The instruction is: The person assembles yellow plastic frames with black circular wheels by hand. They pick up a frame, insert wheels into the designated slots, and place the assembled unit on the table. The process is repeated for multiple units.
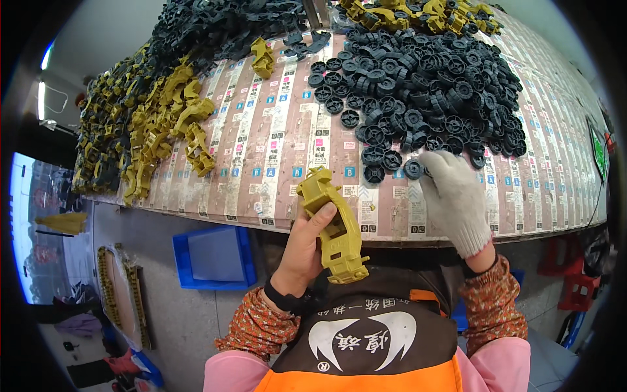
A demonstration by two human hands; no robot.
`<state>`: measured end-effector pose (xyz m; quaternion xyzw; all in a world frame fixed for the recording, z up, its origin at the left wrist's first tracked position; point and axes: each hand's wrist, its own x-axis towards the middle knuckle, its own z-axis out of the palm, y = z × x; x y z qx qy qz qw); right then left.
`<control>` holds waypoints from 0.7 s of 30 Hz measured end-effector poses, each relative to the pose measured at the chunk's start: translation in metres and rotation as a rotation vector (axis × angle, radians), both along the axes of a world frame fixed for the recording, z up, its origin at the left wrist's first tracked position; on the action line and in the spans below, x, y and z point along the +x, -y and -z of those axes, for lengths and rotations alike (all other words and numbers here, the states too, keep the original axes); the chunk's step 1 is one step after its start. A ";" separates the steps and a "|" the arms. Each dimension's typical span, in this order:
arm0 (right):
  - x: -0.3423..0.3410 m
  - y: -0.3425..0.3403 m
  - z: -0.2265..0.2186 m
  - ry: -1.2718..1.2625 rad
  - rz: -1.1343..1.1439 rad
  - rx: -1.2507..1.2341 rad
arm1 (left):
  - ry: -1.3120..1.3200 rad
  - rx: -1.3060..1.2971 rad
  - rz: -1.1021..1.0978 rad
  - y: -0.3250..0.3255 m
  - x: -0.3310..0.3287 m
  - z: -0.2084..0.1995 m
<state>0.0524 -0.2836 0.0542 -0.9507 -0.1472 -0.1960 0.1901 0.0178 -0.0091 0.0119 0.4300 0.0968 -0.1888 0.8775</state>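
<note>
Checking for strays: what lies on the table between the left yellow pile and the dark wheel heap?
In the head view, a lone yellow part and a few dark pieces lie toward the far side on the printed table covering.

The head view looks from the left one of two fisheye cameras worn side by side on the person's head. It faces forward and steeply down, upright and unmirrored: the apron [375, 310] lies at the near edge, the table [251, 189] spreads across the far half. The left hand [302, 247] and gloved right hand [457, 199] come between, within arm's reach of the lens. Its wide field takes in the floor [196, 313] at near left, bends the table's near edge into a curve, and darkens toward the corners.
</note>
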 end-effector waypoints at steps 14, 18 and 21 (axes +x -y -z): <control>-0.009 -0.026 0.004 -0.388 -0.130 0.471 | -0.084 -0.003 0.096 0.002 -0.013 0.004; -0.027 -0.044 -0.001 -0.934 -0.076 1.224 | -0.050 0.003 0.150 0.011 -0.014 0.003; -0.037 -0.053 0.008 -0.898 -0.106 1.127 | -0.027 -0.005 0.121 0.020 -0.016 0.002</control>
